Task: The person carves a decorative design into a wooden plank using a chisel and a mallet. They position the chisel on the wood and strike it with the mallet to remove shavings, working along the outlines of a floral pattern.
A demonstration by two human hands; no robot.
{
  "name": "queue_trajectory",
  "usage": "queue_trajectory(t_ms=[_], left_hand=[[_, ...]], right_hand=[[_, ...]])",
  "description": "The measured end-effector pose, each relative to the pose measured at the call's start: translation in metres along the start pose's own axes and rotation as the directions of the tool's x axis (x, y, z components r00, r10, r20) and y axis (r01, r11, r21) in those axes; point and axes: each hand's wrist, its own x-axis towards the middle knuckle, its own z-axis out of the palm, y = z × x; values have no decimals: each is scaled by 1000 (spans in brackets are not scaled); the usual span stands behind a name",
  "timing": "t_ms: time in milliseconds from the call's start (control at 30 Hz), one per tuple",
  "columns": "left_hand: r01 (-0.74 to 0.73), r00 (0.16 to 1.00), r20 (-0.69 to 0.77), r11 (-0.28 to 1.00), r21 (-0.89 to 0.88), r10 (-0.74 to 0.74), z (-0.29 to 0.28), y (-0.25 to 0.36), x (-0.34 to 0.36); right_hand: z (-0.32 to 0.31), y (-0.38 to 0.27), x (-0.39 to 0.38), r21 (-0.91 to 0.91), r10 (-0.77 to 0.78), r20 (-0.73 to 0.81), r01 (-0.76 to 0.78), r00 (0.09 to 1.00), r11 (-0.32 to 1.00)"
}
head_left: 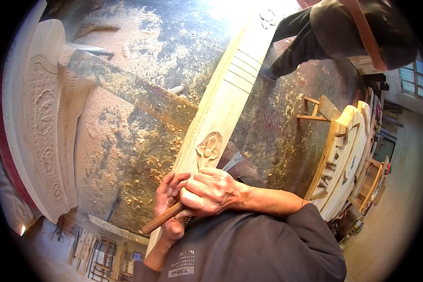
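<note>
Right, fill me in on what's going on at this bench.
A person is carving a long pale wooden board with a flower relief. Both hands grip a wooden-handled chisel: the right hand wraps over it, the left hand sits beneath. The blade tip is hidden behind the hands. Wood chips litter the surface. Another person stands nearby.

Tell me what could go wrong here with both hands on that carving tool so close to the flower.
The left hand sits beside the chisel; a slip could cut it. A slip could also gouge the carved flower on the long plank. Wood chips litter the floor nearby, possibly slippery underfoot.
</note>
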Motion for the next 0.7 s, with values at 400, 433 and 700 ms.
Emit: queue_trajectory(t_ms=[400,433,700], left_hand=[[137,982,-148,979,154,-115,-17,-5,-45],[161,976,-162,984,74,-147,-11,-4,-47],[345,938,75,900,-265,-338,-40,-34,-61]], right_hand=[[38,5,5,181,-183,34,174,983,968],[39,5,5,163,-192,28,185,981,969],[37,10,9,198,-173,5,168,985,966]])
